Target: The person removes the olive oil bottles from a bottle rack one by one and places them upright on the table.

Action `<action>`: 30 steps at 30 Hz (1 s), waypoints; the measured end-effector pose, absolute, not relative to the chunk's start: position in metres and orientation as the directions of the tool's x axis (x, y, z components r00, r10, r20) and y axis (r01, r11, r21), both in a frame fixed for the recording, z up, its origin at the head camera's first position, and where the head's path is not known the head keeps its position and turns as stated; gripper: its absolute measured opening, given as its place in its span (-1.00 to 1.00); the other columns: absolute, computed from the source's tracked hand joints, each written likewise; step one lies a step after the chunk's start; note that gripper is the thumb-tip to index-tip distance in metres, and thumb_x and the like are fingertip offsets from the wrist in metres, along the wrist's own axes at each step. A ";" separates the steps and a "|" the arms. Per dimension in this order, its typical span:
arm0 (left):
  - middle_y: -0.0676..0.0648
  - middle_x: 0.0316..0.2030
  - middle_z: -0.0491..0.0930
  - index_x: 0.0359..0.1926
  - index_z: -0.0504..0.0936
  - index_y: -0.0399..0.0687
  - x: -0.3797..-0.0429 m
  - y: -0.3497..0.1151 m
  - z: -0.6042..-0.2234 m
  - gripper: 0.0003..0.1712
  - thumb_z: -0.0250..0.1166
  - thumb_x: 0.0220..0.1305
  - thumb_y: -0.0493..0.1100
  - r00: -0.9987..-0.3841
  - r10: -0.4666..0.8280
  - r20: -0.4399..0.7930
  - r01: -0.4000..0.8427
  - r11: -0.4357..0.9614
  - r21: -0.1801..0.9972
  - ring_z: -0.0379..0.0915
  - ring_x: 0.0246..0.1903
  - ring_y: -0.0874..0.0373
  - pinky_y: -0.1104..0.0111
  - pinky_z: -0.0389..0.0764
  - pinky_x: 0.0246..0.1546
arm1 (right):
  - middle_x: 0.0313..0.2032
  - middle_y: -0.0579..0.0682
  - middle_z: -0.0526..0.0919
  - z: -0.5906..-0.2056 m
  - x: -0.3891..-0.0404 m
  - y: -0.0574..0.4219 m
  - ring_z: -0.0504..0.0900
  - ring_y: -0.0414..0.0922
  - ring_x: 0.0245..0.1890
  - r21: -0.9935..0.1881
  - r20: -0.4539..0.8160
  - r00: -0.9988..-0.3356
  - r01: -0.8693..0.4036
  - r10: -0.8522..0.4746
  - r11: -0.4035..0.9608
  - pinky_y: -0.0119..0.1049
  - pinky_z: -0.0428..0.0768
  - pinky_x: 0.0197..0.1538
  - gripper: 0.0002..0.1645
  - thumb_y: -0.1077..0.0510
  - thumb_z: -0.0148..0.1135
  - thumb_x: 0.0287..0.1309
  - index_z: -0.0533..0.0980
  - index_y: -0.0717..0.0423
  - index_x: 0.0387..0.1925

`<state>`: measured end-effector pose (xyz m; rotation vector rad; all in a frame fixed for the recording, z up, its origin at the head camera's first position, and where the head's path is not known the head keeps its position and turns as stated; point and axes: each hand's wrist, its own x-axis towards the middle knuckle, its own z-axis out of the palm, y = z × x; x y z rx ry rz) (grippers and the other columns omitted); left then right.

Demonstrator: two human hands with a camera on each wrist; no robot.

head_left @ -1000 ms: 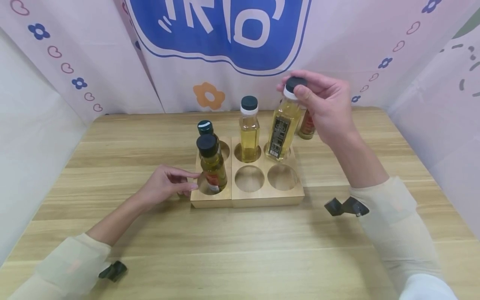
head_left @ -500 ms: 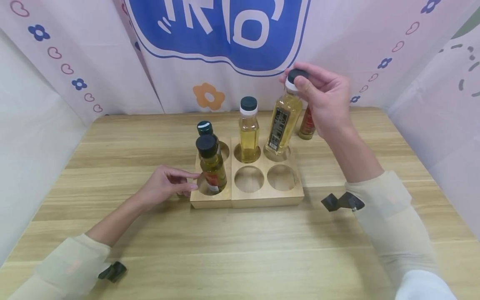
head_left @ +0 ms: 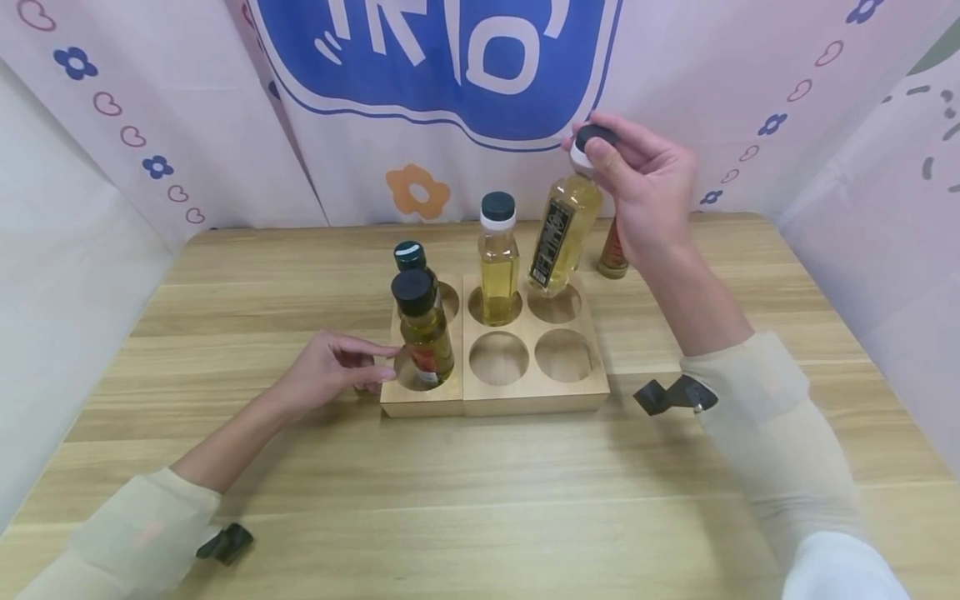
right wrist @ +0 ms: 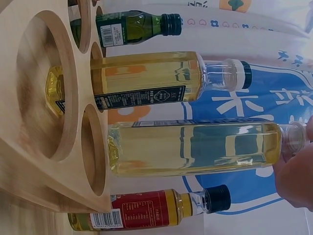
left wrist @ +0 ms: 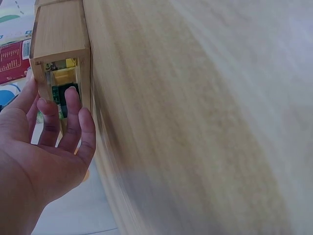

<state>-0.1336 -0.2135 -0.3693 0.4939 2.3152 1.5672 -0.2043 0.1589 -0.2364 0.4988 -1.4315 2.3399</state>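
My right hand (head_left: 652, 187) pinches the dark cap of a square clear bottle of pale yellow oil (head_left: 566, 225) with a black label. This oil bottle hangs tilted, its base just above the back right hole of the wooden bottle rack (head_left: 525, 404); the right wrist view shows the base out of the hole. My left hand (head_left: 333, 367) rests thumb and index finger on the rack's left edge, the other fingers loosely bent before its hollow end (left wrist: 63, 78). Beside that hand, a black-capped bottle with a red label (head_left: 427, 346) stands in the front left hole.
A similar square oil bottle (head_left: 498, 258) fills the back middle hole. Behind the red-labelled bottle stands a dark green bottle (head_left: 410, 254). Another red-labelled bottle (head_left: 613, 260) stands on the table (head_left: 480, 517) behind the rack's right end, partly hidden by my right hand. A printed curtain (head_left: 360, 158) backs the table.
My right hand has risen, lifting the square oil bottle up out of the back right hole, a little leftward at its base. My left hand and the rack have stayed put.
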 end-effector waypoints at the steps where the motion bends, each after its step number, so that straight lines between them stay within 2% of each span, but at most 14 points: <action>1: -0.19 -0.49 0.70 0.08 0.70 -0.39 -0.134 -0.213 -0.369 -0.62 0.48 0.26 -0.33 -0.896 0.440 -0.054 0.114 0.346 0.931 0.63 -0.49 0.06 0.32 0.67 -0.47 | -0.17 0.21 0.80 -0.235 -0.205 0.158 0.81 0.03 -0.15 -0.774 0.449 -0.886 -0.452 0.118 -0.443 -0.17 0.67 0.12 -0.79 0.51 0.29 0.25 0.68 0.42 -0.08; 9: -0.22 -0.48 0.69 0.09 0.70 -0.37 -0.134 -0.215 -0.372 -0.62 0.47 0.26 -0.32 -0.897 0.437 -0.069 0.104 0.359 0.928 0.63 -0.49 0.05 0.30 0.68 -0.46 | -0.15 0.25 0.79 -0.234 -0.214 0.154 0.80 0.06 -0.12 -0.792 0.369 -0.918 -0.393 0.146 -0.467 -0.17 0.69 0.11 -0.78 0.52 0.31 0.22 0.69 0.39 -0.10; 16: -0.24 -0.46 0.69 0.10 0.71 -0.35 -0.134 -0.215 -0.372 -0.61 0.48 0.26 -0.31 -0.897 0.433 -0.085 0.090 0.367 0.926 0.62 -0.48 0.04 0.30 0.69 -0.45 | -0.14 0.25 0.79 -0.237 -0.220 0.151 0.81 0.01 -0.16 -0.787 0.362 -0.920 -0.388 0.151 -0.480 -0.17 0.69 0.10 -0.74 0.51 0.30 0.23 0.63 0.47 -0.03; 22: -0.22 -0.47 0.70 0.09 0.71 -0.34 -0.134 -0.215 -0.371 -0.61 0.48 0.26 -0.31 -0.900 0.429 -0.084 0.090 0.370 0.925 0.60 -0.49 0.05 0.31 0.67 -0.47 | -0.10 0.27 0.77 -0.237 -0.224 0.149 0.81 0.02 -0.15 -0.800 0.342 -0.928 -0.370 0.147 -0.471 -0.17 0.69 0.10 -0.76 0.48 0.30 0.25 0.67 0.40 -0.05; 30: -0.26 -0.47 0.69 0.09 0.71 -0.34 -0.135 -0.216 -0.371 -0.62 0.48 0.26 -0.32 -0.898 0.435 -0.074 0.100 0.365 0.926 0.59 -0.50 0.05 0.31 0.66 -0.48 | -0.03 0.25 0.75 -0.235 -0.230 0.145 0.81 0.00 -0.11 -0.831 0.311 -0.937 -0.348 0.158 -0.434 -0.21 0.67 0.14 -0.70 0.46 0.32 0.25 0.66 0.36 0.02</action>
